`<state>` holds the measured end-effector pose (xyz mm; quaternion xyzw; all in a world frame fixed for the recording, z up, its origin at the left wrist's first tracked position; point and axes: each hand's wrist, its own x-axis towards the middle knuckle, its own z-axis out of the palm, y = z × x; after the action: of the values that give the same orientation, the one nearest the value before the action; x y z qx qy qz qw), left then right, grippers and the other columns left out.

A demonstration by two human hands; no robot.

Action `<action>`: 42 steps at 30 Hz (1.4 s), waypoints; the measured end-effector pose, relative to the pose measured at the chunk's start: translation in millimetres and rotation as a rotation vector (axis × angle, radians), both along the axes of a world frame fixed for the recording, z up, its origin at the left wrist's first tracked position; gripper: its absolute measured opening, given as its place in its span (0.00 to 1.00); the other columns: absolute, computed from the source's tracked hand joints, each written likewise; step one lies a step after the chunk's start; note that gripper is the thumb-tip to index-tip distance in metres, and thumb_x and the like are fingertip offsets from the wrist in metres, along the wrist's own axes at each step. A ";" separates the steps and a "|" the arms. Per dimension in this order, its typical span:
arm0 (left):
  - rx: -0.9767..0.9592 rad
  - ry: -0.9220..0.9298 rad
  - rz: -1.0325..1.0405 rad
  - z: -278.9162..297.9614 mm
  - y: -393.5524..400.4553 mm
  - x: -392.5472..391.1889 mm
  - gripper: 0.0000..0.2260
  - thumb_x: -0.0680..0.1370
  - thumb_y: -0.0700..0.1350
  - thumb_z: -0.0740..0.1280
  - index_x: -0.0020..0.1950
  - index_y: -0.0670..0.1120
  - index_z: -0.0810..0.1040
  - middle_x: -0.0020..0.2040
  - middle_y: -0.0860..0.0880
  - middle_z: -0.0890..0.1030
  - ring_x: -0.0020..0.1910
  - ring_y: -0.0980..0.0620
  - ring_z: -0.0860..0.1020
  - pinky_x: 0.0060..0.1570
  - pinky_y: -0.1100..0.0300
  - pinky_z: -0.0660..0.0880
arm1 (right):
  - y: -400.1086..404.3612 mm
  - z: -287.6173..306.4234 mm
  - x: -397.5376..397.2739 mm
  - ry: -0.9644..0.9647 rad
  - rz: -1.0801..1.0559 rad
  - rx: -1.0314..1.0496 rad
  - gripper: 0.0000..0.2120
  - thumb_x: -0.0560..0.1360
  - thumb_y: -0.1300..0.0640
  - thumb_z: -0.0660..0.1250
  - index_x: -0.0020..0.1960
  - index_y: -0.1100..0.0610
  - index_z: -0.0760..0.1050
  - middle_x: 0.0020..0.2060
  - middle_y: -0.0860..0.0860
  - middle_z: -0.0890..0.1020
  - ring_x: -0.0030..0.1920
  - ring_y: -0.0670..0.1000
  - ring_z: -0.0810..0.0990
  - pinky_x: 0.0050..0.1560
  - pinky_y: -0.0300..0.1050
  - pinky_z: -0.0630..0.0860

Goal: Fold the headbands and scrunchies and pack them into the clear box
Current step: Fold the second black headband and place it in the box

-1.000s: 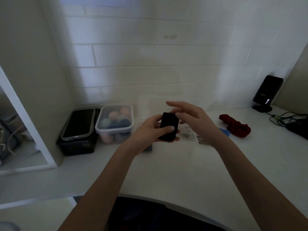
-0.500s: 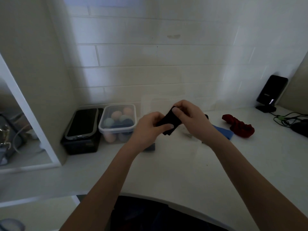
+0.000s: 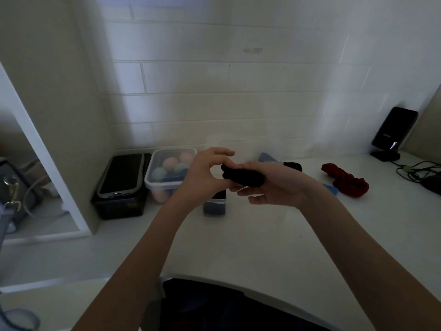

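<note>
A black headband [image 3: 242,177] sits at centre; a dark red scrunchie [image 3: 346,181] lies at three o'clock on the white worktop [image 3: 238,247]; pastel pink and blue balls [image 3: 170,167] at nine o'clock.

Both forearms are seen bare, with no sleeves in view. A dark garment [image 3: 214,306] is worn on the torso, glimpsed at the lower edge between the arms.
</note>
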<state>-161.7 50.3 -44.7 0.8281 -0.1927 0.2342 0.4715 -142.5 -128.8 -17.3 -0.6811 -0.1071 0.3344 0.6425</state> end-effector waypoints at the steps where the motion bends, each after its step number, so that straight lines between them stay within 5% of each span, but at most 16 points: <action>1: 0.027 0.016 -0.017 0.7 2.1 -0.2 0.19 0.63 0.36 0.77 0.41 0.61 0.78 0.53 0.56 0.78 0.58 0.53 0.75 0.61 0.60 0.68 | 2.5 -3.0 1.7 0.005 -0.028 0.020 0.14 0.77 0.49 0.62 0.58 0.56 0.76 0.45 0.54 0.82 0.38 0.47 0.79 0.36 0.38 0.75; 5: 0.162 -0.001 -0.038 1.4 10.2 -1.0 0.15 0.69 0.44 0.73 0.53 0.56 0.79 0.55 0.55 0.77 0.57 0.57 0.74 0.62 0.64 0.66 | 7.9 -10.3 8.6 -0.022 -0.200 0.144 0.02 0.78 0.55 0.63 0.49 0.53 0.73 0.47 0.54 0.77 0.38 0.46 0.77 0.30 0.36 0.75; 8: 0.145 0.019 0.075 -2.4 13.3 -2.0 0.12 0.72 0.38 0.69 0.54 0.49 0.80 0.49 0.55 0.79 0.49 0.59 0.75 0.54 0.74 0.67 | 7.3 -13.0 10.5 -0.218 -0.248 -0.090 0.05 0.77 0.60 0.65 0.43 0.53 0.74 0.43 0.53 0.78 0.42 0.49 0.78 0.37 0.41 0.78; 14: 0.568 -0.049 0.116 -11.7 22.0 -6.0 0.07 0.74 0.41 0.64 0.45 0.44 0.81 0.43 0.46 0.83 0.43 0.47 0.79 0.46 0.50 0.76 | 18.0 -16.3 10.7 -0.404 -0.298 -0.416 0.05 0.74 0.60 0.68 0.40 0.53 0.77 0.49 0.58 0.80 0.50 0.55 0.80 0.49 0.51 0.81; 22: 0.989 0.097 0.191 -4.8 15.5 -6.1 0.11 0.77 0.45 0.58 0.48 0.47 0.81 0.47 0.46 0.84 0.45 0.44 0.78 0.42 0.59 0.61 | 21.6 -21.4 19.7 -0.389 -0.220 -0.559 0.06 0.73 0.67 0.68 0.44 0.58 0.81 0.44 0.58 0.81 0.40 0.52 0.80 0.38 0.40 0.80; 24: 1.036 0.125 0.170 -4.0 14.6 -5.2 0.13 0.78 0.45 0.56 0.55 0.50 0.79 0.53 0.47 0.83 0.50 0.45 0.78 0.51 0.58 0.63 | 22.6 -27.5 24.6 -0.409 -0.203 -0.639 0.07 0.71 0.66 0.69 0.39 0.55 0.81 0.43 0.58 0.82 0.38 0.51 0.79 0.39 0.38 0.79; 28: 1.071 0.184 0.121 -3.1 15.2 -1.2 0.15 0.78 0.44 0.55 0.60 0.53 0.76 0.57 0.48 0.82 0.54 0.47 0.76 0.60 0.57 0.62 | 26.8 -33.7 29.8 -0.541 -0.175 -0.798 0.10 0.71 0.56 0.70 0.49 0.61 0.83 0.40 0.56 0.80 0.37 0.49 0.76 0.37 0.39 0.73; 33: 1.049 0.257 0.097 3.5 14.1 2.6 0.16 0.78 0.43 0.57 0.63 0.53 0.76 0.58 0.48 0.81 0.54 0.46 0.77 0.51 0.60 0.65 | 30.3 -31.9 25.3 -0.805 -0.081 -0.949 0.14 0.68 0.56 0.73 0.51 0.57 0.77 0.52 0.55 0.78 0.55 0.55 0.75 0.51 0.45 0.71; 42: 1.008 0.375 0.083 14.4 5.9 15.7 0.18 0.74 0.52 0.67 0.64 0.55 0.74 0.55 0.51 0.82 0.55 0.50 0.78 0.52 0.56 0.73 | 31.6 -31.4 23.2 -0.767 0.012 -0.957 0.16 0.71 0.56 0.72 0.58 0.55 0.76 0.52 0.54 0.78 0.47 0.57 0.81 0.47 0.51 0.81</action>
<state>-146.1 56.2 -30.3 0.9862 -0.1608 -0.0205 0.0323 -119.3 -97.2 -48.7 -0.9652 -0.1726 0.0803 0.1793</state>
